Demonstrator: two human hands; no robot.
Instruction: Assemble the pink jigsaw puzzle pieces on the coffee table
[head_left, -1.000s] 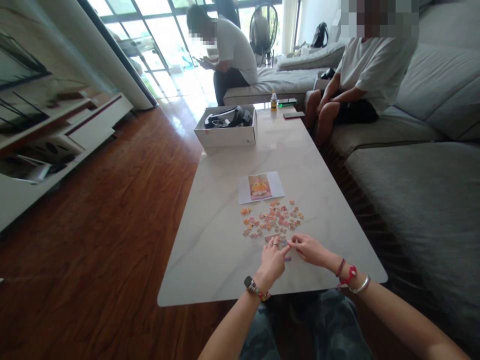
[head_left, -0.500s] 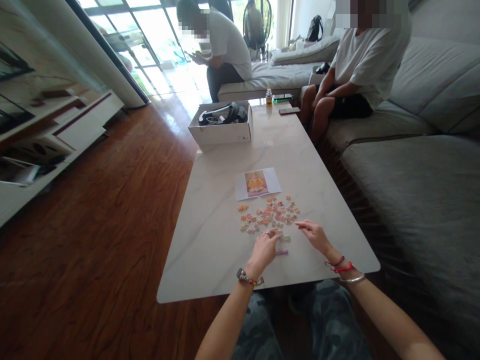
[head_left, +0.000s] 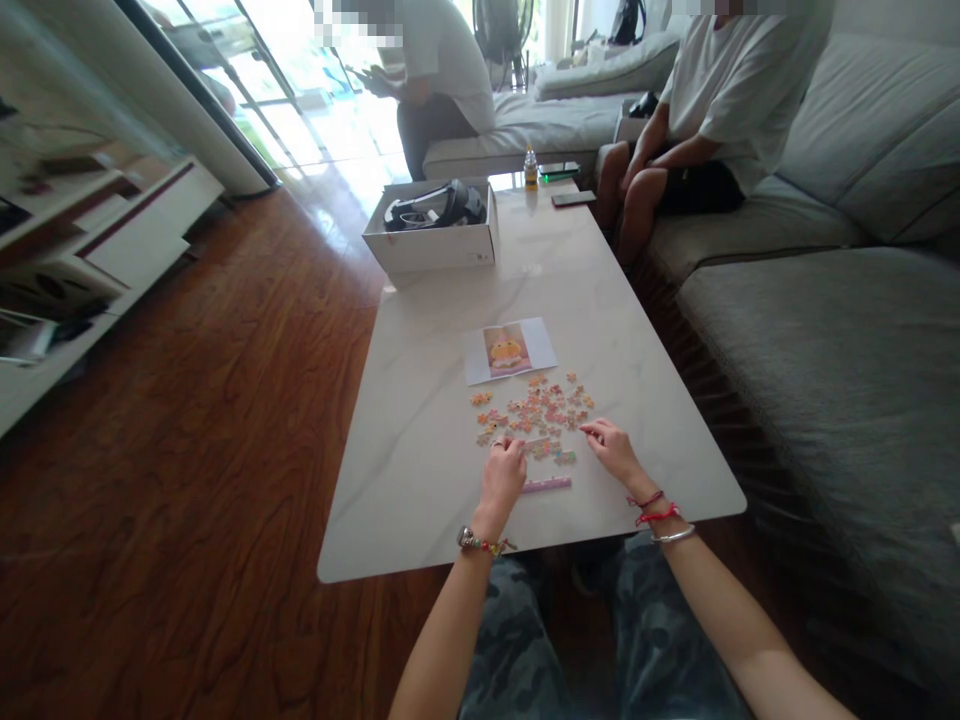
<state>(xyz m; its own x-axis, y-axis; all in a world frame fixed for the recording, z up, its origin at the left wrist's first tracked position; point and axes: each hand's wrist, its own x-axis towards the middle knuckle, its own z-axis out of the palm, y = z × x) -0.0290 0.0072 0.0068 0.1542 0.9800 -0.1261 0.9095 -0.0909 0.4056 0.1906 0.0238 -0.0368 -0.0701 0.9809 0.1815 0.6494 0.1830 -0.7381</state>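
**Both hands at the near edge of a scatter of puzzle pieces**

The puzzle pieces point(head_left: 536, 410) lie loose in a patch near the middle of the white table point(head_left: 420, 480), just below a printed picture point(head_left: 510, 350) of an orange figure; the left hand point(head_left: 501, 475) rests knuckles up at the patch's near left corner, fingers curled onto the pieces, and whether it grips one I cannot tell; the right hand point(head_left: 611, 452) touches the near right edge with fingertips drawn together, too small to tell if a piece is pinched; a pink strip of joined pieces point(head_left: 546, 485) lies between the wrists, beside the left hand. At the far end stand an open box point(head_left: 435, 245), a small bottle point(head_left: 531, 168) and a phone point(head_left: 574, 198); two people sit on the sofa point(head_left: 810, 330) beyond.
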